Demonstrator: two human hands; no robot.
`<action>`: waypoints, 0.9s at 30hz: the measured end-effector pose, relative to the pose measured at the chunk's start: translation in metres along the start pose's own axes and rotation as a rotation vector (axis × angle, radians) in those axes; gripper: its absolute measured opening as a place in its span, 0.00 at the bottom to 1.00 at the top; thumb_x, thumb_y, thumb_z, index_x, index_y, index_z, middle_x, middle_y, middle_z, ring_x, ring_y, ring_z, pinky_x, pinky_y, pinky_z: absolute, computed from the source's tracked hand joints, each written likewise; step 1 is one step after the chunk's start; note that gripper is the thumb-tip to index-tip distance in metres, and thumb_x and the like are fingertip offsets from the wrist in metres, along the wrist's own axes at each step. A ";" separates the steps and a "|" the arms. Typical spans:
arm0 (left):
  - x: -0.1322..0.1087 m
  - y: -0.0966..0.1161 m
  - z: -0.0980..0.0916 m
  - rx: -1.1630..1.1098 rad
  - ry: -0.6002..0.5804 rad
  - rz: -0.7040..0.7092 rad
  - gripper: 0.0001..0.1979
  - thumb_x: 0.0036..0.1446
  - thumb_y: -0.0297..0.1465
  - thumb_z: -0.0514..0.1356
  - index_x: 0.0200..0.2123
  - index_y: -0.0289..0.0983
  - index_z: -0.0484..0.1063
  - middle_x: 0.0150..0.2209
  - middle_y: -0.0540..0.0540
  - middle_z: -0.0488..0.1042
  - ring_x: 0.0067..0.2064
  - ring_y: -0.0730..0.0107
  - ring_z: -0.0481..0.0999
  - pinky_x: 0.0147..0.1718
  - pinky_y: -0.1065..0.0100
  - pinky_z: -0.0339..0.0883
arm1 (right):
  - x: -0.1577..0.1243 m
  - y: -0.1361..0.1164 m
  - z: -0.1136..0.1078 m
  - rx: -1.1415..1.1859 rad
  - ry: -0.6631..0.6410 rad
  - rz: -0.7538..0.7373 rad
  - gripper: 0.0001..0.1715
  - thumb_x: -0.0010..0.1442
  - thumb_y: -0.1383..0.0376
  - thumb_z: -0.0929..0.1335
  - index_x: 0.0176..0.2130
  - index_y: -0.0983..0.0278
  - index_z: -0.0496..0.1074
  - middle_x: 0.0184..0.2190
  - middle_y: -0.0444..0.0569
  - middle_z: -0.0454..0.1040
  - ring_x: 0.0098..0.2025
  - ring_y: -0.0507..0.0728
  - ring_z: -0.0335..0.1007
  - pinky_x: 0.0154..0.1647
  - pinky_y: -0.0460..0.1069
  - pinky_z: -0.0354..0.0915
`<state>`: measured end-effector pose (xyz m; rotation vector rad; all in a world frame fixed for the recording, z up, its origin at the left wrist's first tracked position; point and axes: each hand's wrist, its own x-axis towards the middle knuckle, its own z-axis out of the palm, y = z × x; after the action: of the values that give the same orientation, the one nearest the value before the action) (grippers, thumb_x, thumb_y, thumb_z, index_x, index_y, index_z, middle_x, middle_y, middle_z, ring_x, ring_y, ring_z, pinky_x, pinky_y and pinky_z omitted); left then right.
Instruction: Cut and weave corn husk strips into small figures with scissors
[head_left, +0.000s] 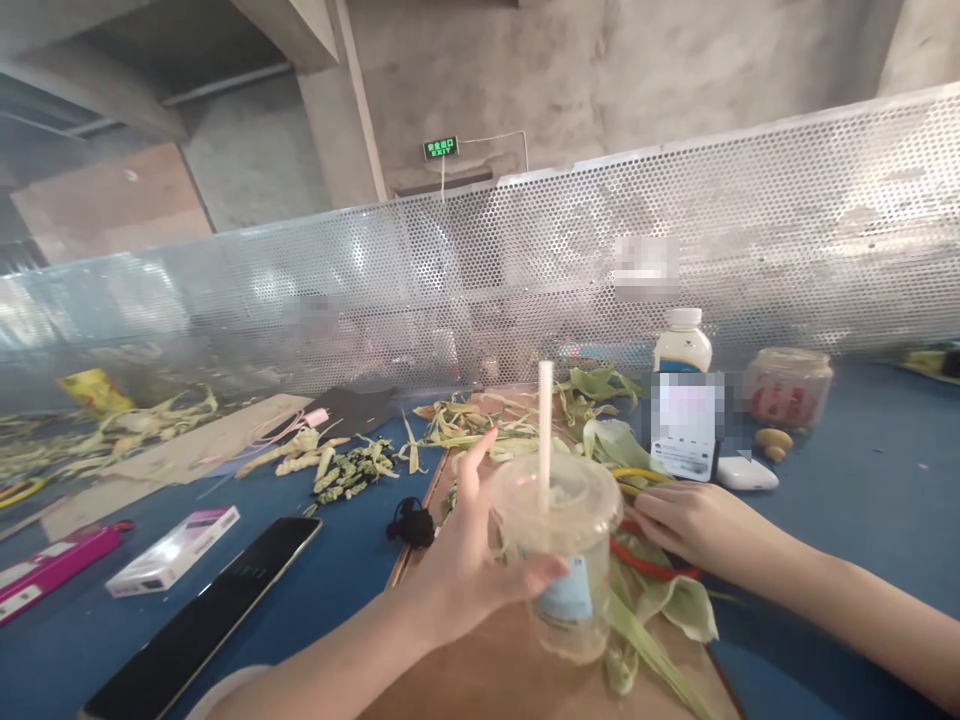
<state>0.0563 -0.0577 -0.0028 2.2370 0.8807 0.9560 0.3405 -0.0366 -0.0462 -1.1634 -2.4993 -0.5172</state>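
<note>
My left hand (469, 560) is wrapped round a clear plastic cup (562, 570) with a domed lid and a pale straw (545, 435), holding it just above a brown board (517, 670). My right hand (694, 522) lies palm down, fingers together, on green corn husks (660, 610) and a red-handled tool (649, 565) at the right of the cup. What the right fingers grip, if anything, is hidden beneath the hand.
A dark phone (206, 610), a white box (172, 550) and a pink box (52, 565) lie on the blue table at left. A white bottle (682, 345), a jar (787, 385) and a white case (746, 473) stand behind. A perforated metal screen (525, 270) runs across the back. Husk scraps (352, 465) are scattered.
</note>
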 end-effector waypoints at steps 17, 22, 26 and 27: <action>-0.001 0.009 -0.011 0.024 -0.238 -0.075 0.49 0.50 0.46 0.58 0.62 0.41 0.26 0.64 0.36 0.33 0.64 0.47 0.29 0.59 0.42 0.33 | -0.002 0.005 0.010 0.053 -0.071 0.061 0.16 0.63 0.64 0.56 0.27 0.63 0.63 0.24 0.45 0.68 0.27 0.52 0.66 0.28 0.47 0.58; -0.004 0.000 -0.011 -0.030 -0.234 -0.079 0.50 0.49 0.44 0.59 0.61 0.43 0.22 0.64 0.36 0.27 0.64 0.46 0.35 0.58 0.43 0.40 | -0.002 0.005 0.009 0.073 -0.061 0.061 0.15 0.63 0.64 0.56 0.27 0.63 0.64 0.24 0.45 0.68 0.27 0.52 0.66 0.28 0.47 0.58; -0.004 -0.004 -0.009 -0.065 -0.193 -0.026 0.51 0.47 0.43 0.61 0.62 0.42 0.25 0.64 0.35 0.37 0.64 0.46 0.36 0.57 0.42 0.43 | -0.002 0.004 0.009 0.078 -0.045 0.067 0.15 0.63 0.64 0.57 0.28 0.63 0.65 0.24 0.45 0.68 0.27 0.52 0.67 0.29 0.47 0.59; -0.004 -0.004 -0.009 -0.071 -0.194 -0.022 0.52 0.46 0.43 0.61 0.62 0.42 0.25 0.63 0.35 0.39 0.64 0.46 0.37 0.57 0.42 0.43 | -0.002 0.004 0.009 0.082 -0.015 0.070 0.15 0.63 0.63 0.57 0.27 0.63 0.65 0.23 0.45 0.68 0.27 0.52 0.66 0.28 0.46 0.59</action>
<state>0.0461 -0.0558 -0.0023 2.2113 0.7706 0.7341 0.3436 -0.0319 -0.0545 -1.2225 -2.4583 -0.3849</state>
